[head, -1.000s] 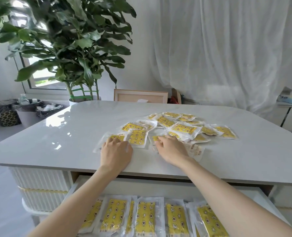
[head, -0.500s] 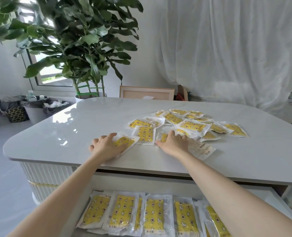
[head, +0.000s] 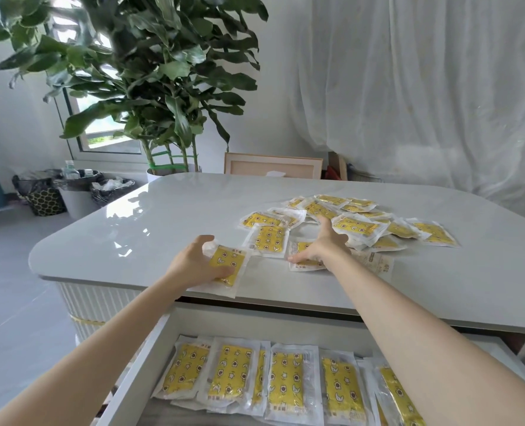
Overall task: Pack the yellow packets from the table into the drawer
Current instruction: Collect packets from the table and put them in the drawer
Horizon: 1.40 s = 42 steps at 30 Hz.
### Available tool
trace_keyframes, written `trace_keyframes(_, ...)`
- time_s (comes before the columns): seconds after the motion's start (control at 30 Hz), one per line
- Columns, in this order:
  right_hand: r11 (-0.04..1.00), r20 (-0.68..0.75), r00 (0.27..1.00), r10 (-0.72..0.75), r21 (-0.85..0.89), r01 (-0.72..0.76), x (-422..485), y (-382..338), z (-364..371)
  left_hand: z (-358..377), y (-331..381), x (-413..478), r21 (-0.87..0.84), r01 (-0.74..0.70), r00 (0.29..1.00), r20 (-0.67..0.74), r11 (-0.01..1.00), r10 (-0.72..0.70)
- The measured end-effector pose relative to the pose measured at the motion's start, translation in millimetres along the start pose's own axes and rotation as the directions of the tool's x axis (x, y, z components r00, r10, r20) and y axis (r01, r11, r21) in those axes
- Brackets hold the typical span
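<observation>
Several yellow packets in clear wrappers lie in a pile [head: 359,226] on the white table [head: 169,222]. My left hand [head: 193,262] grips one yellow packet [head: 229,265] at the table's front edge, thumb on top of it. My right hand [head: 322,245] lies flat with straight fingers on another packet [head: 301,261] near the pile. Under the table the drawer [head: 144,361] stands pulled out, and a row of yellow packets [head: 285,376] lies inside it.
A large potted plant [head: 163,87] stands behind the table's far left corner. Bins and bags [head: 71,192] sit on the floor at the left. A wooden frame [head: 272,166] leans behind the table, and white curtains [head: 424,87] hang at the back.
My left hand has dragged its packet toward the table's front edge and curled round it. My right hand has spread its fingers over its packet. The camera has moved closer and to the left.
</observation>
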State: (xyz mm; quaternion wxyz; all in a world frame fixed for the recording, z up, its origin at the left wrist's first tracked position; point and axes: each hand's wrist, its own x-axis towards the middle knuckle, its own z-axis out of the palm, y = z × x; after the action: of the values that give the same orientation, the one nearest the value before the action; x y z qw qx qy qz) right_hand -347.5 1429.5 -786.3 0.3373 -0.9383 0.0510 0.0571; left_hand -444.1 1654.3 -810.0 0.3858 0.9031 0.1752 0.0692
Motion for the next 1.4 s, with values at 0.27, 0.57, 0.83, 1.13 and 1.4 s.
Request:
trace_keyframes(0.27, 0.99, 0.024, 1.0, -0.002, 0.144, -0.002, -10.3, 7.7, -7.6, -5.7, -4.7, -22.1, -0.136, 0.0, 1.0, 0.006, 0.991, 0.001)
trace_keyframes(0.57, 0.949, -0.155, 0.988, 0.002, 0.311, 0.047, -19.5, 1.0, -20.9, -12.5, -1.9, -35.9, -0.275, -0.038, 0.999, -0.022, 0.961, 0.034)
trace_keyframes(0.83, 0.715, -0.233, 0.972, -0.005, 0.679, 0.167, 0.5, -42.4, 6.7, -22.6, -9.5, -22.2, -0.393, -0.056, 0.991, -0.133, 0.918, 0.003)
trace_keyframes(1.13, 0.923, -0.229, 0.973, -0.021, 0.37, 0.107, 18.3, -39.9, 57.7, -24.4, -20.4, -4.9, -0.464, -0.032, 0.993, -0.118, 0.885, -0.026)
trace_keyframes(1.4, 0.997, -0.081, 0.997, 0.006, 0.075, 0.0, 23.8, -57.6, 67.9, -22.4, -14.9, -11.1, -0.467, -0.048, 0.994, -0.109, 0.883, -0.004)
